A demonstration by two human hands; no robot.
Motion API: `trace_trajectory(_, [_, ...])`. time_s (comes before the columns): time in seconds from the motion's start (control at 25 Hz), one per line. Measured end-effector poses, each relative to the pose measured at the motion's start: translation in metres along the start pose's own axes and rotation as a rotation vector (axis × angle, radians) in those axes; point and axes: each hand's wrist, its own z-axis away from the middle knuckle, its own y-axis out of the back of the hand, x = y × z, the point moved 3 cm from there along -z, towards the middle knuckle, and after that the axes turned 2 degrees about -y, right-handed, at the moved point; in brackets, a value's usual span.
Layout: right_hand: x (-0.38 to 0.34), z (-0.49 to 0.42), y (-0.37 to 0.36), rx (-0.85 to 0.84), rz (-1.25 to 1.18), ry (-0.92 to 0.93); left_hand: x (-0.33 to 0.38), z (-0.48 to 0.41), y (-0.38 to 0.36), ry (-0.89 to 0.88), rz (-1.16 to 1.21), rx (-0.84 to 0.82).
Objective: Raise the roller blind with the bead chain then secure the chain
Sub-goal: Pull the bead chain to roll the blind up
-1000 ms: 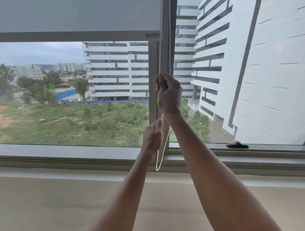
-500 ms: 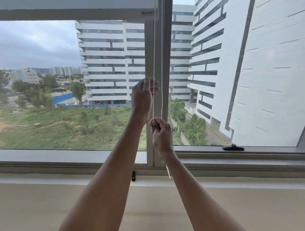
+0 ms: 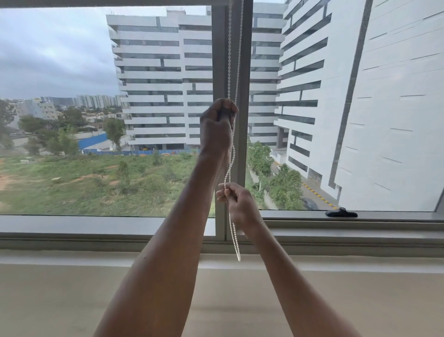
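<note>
The white bead chain (image 3: 230,60) hangs in two strands in front of the grey window mullion (image 3: 219,72). My left hand (image 3: 217,127) is raised and closed around the chain at mid height. Below it, my right hand (image 3: 237,204) pinches the same chain near the sill, and the chain's loop end (image 3: 237,255) dangles under it. Only the roller blind's grey bottom bar (image 3: 108,3) shows, as a thin strip at the top edge of the frame, left of the mullion.
A wide beige ledge (image 3: 72,300) runs below the window frame (image 3: 72,238). A black window handle (image 3: 341,213) lies on the right sash's lower rail. Outside are white buildings, trees and a grassy field.
The blind's bottom bar has risen almost out of view. My left hand has closed on the chain up high, and my right hand has pulled the chain down toward the sill.
</note>
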Motion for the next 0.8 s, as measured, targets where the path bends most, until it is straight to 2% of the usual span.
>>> trace_trajectory(0.16, [-0.019,-0.016,0.03,0.161,0.023,0.012,-0.021,0.017,0.008,0.046,0.005,-0.009])
trace_trajectory(0.36, [-0.077,-0.048,0.055,0.284,-0.178,0.122,-0.044,0.036,0.019,0.089,-0.005,0.009])
trace_trajectory(0.6, [-0.164,-0.086,0.061,0.166,-0.233,0.269,-0.074,0.068,0.028,0.189,-0.055,0.022])
trace_trajectory(0.8, [-0.175,-0.102,0.054,0.172,-0.255,0.265,-0.085,0.095,0.033,0.194,-0.053,0.002])
